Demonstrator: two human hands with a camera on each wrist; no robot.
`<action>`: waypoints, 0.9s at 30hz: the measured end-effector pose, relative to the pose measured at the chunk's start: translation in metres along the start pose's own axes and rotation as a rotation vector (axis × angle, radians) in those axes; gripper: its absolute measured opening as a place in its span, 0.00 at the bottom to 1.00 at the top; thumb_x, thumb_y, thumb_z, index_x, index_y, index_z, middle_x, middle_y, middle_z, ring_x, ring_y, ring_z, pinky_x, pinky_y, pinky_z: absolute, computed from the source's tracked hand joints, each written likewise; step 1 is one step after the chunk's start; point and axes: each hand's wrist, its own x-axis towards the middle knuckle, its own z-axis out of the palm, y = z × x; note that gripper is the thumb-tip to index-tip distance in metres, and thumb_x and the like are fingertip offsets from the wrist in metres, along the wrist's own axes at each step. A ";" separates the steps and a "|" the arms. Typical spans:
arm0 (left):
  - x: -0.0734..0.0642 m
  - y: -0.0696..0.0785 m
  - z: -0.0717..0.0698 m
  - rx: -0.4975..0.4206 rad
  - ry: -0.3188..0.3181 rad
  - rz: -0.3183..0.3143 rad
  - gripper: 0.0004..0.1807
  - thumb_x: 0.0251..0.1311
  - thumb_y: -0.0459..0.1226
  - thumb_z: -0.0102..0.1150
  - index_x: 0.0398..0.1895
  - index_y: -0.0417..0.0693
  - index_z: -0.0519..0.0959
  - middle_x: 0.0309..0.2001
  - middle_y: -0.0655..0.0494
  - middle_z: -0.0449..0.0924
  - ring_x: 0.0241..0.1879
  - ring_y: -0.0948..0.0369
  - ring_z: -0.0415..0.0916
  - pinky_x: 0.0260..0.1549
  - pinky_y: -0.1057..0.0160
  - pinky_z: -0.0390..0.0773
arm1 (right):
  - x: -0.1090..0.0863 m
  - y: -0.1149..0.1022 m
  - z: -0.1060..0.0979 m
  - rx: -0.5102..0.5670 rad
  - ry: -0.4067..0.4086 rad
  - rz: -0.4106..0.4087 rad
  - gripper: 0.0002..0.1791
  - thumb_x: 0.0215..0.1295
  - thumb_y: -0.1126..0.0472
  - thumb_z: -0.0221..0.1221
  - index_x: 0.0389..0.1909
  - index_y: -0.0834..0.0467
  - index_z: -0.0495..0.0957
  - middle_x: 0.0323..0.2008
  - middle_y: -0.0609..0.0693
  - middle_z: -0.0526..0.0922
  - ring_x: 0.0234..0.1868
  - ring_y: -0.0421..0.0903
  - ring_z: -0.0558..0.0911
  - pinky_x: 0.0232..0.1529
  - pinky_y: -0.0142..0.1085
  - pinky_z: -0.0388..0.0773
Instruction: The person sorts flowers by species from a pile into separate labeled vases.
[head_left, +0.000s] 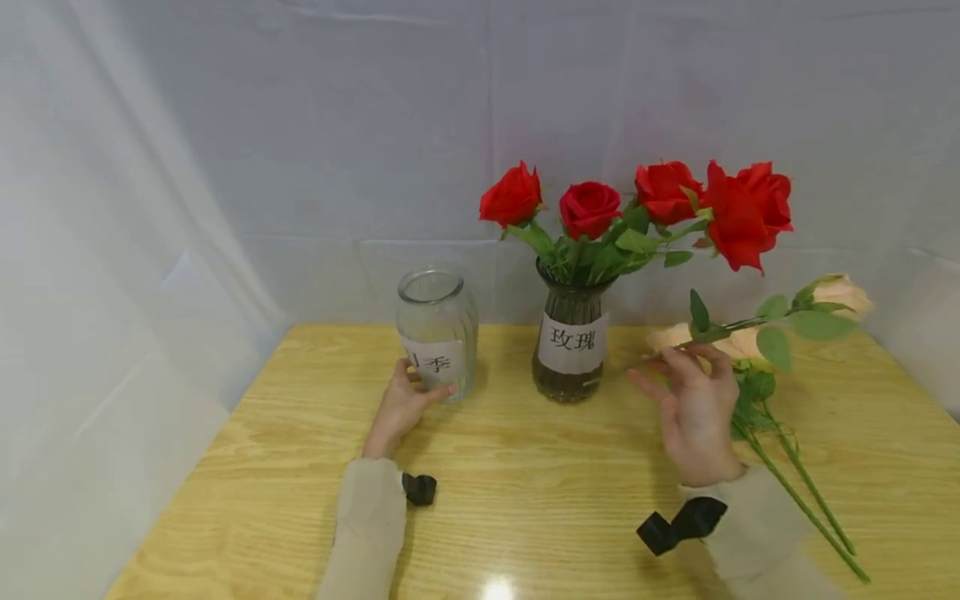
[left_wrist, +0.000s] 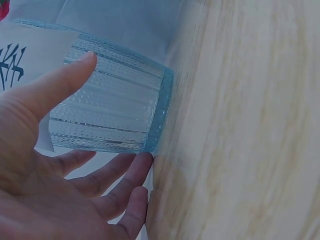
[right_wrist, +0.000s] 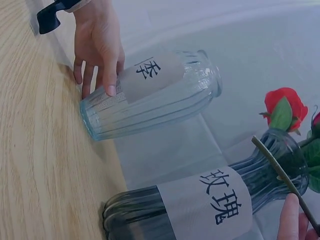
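Observation:
My left hand (head_left: 403, 406) holds the lower side of a clear ribbed glass vase (head_left: 465, 333), thumb across the front and fingers round the side. This vase stands upright with no flowers in it and carries a white paper label (head_left: 435, 363). On the right, my right hand (head_left: 699, 412) pinches the stem of a peach rose (head_left: 843, 296). Its bloom points right, and the cut stem end (right_wrist: 267, 155) points left, in front of the dark vase in the right wrist view. That dark glass vase (head_left: 567, 385) stands between my hands with several red roses (head_left: 589, 208) in it.
More peach roses (head_left: 747, 345) lie on the right of the wooden table (head_left: 525, 483), their stems (head_left: 810, 500) running toward the front edge. Red blooms lean out to the right above my right hand. White cloth (head_left: 337, 150) hangs behind and at the sides.

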 end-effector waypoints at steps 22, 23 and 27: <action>-0.001 0.000 0.000 -0.005 -0.008 0.012 0.44 0.63 0.35 0.68 0.74 0.32 0.52 0.68 0.28 0.61 0.63 0.36 0.67 0.58 0.41 0.73 | -0.010 0.034 0.029 -0.011 0.015 -0.063 0.14 0.69 0.80 0.51 0.33 0.60 0.61 0.32 0.54 0.70 0.27 0.47 0.79 0.30 0.48 0.86; -0.001 0.000 0.000 -0.006 -0.009 0.012 0.44 0.63 0.35 0.68 0.74 0.32 0.51 0.68 0.27 0.61 0.63 0.36 0.67 0.58 0.41 0.73 | -0.010 0.035 0.030 -0.019 0.017 -0.063 0.14 0.70 0.80 0.51 0.33 0.60 0.60 0.32 0.53 0.70 0.28 0.47 0.80 0.31 0.48 0.86; 0.000 -0.001 0.000 -0.002 -0.009 0.011 0.45 0.63 0.36 0.68 0.74 0.32 0.51 0.68 0.27 0.61 0.63 0.35 0.67 0.58 0.41 0.73 | -0.013 0.038 0.035 -0.022 0.026 -0.055 0.15 0.70 0.79 0.51 0.34 0.59 0.59 0.34 0.53 0.69 0.29 0.47 0.79 0.32 0.47 0.86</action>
